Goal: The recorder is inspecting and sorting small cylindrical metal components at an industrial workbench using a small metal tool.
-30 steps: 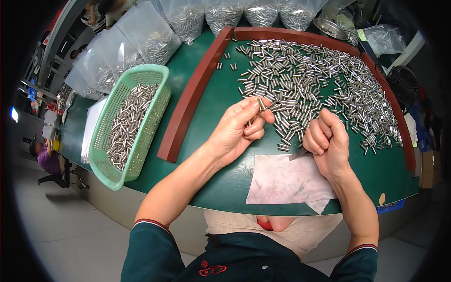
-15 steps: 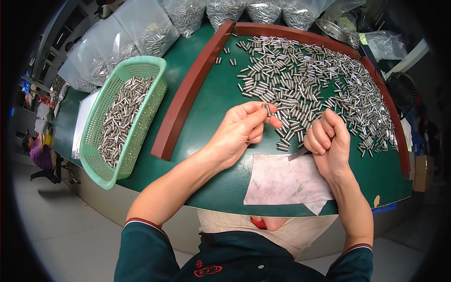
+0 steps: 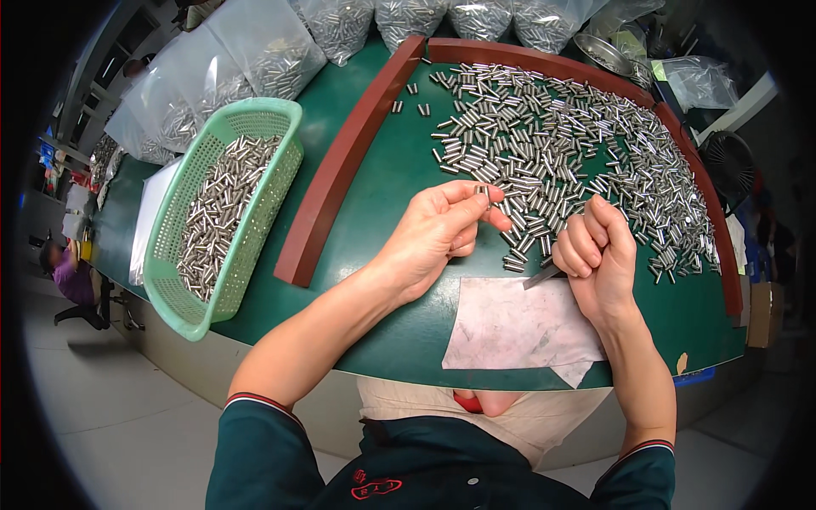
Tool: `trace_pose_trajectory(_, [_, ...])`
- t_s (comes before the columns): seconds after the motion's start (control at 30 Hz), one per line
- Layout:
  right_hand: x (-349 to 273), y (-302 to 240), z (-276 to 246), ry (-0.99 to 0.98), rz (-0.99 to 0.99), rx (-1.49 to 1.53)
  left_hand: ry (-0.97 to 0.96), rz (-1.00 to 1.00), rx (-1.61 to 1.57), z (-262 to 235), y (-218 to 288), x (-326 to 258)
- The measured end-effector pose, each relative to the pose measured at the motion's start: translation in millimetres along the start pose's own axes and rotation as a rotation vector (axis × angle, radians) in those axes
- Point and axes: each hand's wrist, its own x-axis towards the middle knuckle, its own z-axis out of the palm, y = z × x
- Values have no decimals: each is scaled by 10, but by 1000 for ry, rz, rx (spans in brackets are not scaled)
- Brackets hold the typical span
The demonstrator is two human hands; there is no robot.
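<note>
Between the thumb and fingers of my left hand (image 3: pixel 435 234) is a small shiny metal pin (image 3: pixel 482 193), held just above the near edge of a wide spread of similar metal pins (image 3: pixel 544 140). To its right, my right hand (image 3: pixel 602 263) is closed in a fist around a flat grey metal strip (image 3: pixel 539 278). Only the strip's end shows, pointing left; the rest is hidden in the fingers. Below that hand, a stained pinkish-white cloth (image 3: pixel 510 327) lies on the green table (image 3: pixel 365 246). The fist stays apart from the pins.
Dark red bars (image 3: pixel 340 166) border the pins on the left, back and right. A light green basket (image 3: pixel 255 242) of pins stands at left. Clear bags (image 3: pixel 259 55) of pins line the back. A metal bowl (image 3: pixel 602 55) and fan (image 3: pixel 728 168) are at right. A person in purple (image 3: pixel 75 276) is far left.
Both hands keep almost the same place and grip. The pin in my left fingers has shifted very slightly; the surrounding pins and basket look the same.
</note>
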Motion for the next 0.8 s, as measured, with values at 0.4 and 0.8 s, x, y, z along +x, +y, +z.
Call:
trace_pose_trajectory(0.4, [-2, 5, -2, 5, -3, 9, -33, -2, -16, -4, -10, 2])
trace_pose_trajectory(0.8, [4, 8, -11, 5, -2, 16, -100, 29, 20, -20, -44, 20])
